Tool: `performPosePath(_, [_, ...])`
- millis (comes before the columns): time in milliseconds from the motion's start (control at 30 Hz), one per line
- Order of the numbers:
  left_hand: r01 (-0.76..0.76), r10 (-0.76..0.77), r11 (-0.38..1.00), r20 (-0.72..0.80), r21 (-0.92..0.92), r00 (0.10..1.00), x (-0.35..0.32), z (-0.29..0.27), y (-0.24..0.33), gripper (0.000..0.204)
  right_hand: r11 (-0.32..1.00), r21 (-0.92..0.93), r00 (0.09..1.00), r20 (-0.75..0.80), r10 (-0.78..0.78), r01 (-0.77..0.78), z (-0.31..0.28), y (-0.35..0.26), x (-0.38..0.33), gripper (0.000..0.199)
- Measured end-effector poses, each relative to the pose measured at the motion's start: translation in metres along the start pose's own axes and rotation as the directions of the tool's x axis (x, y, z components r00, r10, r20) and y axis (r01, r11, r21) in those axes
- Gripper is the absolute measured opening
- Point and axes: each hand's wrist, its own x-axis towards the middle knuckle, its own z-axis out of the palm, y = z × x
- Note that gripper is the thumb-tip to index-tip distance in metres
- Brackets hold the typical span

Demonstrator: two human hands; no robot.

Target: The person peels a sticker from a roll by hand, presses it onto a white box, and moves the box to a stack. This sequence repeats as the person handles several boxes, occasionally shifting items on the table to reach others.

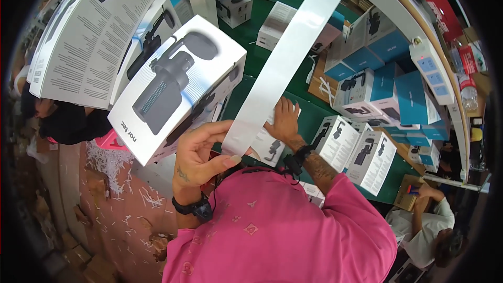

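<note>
Between the thumb and fingers of my left hand (pixel 201 154) is the lower end of a long glossy white strip (pixel 293 52), like tape or backing paper. It runs up and to the right, out of the top of the head view. My right hand (pixel 285 121) lies with its fingers outstretched on a white printed box (pixel 267 148), partly hidden behind the strip and my left hand. Just beyond my left hand stands a large white carton (pixel 178 84) with a dark microphone picture, tilted in view.
More white cartons (pixel 94 36) stand at the left. Two white boxes (pixel 367 157) sit right of my right arm. Blue-and-white boxes (pixel 387 94) are stacked at the right, below a power strip (pixel 432 73). Paper shreds (pixel 112 167) litter the floor. A co-worker (pixel 427 225) is at lower right.
</note>
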Motion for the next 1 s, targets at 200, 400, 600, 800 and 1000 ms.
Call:
performPosePath(200, [0.019, -0.017, 1.0, 0.055, -0.024, 0.998, -0.013, 0.008, 0.005, 0.059, 0.941, 0.194, 0.959, -0.006, -0.283, 0.278, -0.002, 0.01, 0.002, 0.098])
performPosePath(400, [0.079, -0.077, 0.997, 0.05, -0.027, 0.996, -0.025, 0.009, 0.006, 0.058, 0.894, 0.17, 0.876, 0.34, 0.341, -0.414, -0.017, -0.045, -0.045, 0.136])
performPosePath(600, [0.213, -0.209, 0.975, 0.059, -0.064, 0.976, -0.027, 0.006, -0.012, 0.06, 0.772, 0.132, 0.754, 0.367, 0.545, -0.621, -0.028, -0.083, -0.055, 0.158])
performPosePath(800, [0.181, -0.188, 0.979, 0.066, 0.098, 0.98, -0.007, 0.006, -0.033, 0.065, 0.789, 0.209, 0.804, 0.313, 0.506, -0.578, -0.031, -0.093, -0.04, 0.147])
performPosePath(1000, [0.168, -0.183, 0.975, 0.094, 0.146, 0.979, 0.0, 0.009, -0.043, 0.073, 0.693, 0.199, 0.707, 0.376, 0.599, -0.693, -0.066, -0.057, -0.049, 0.151])
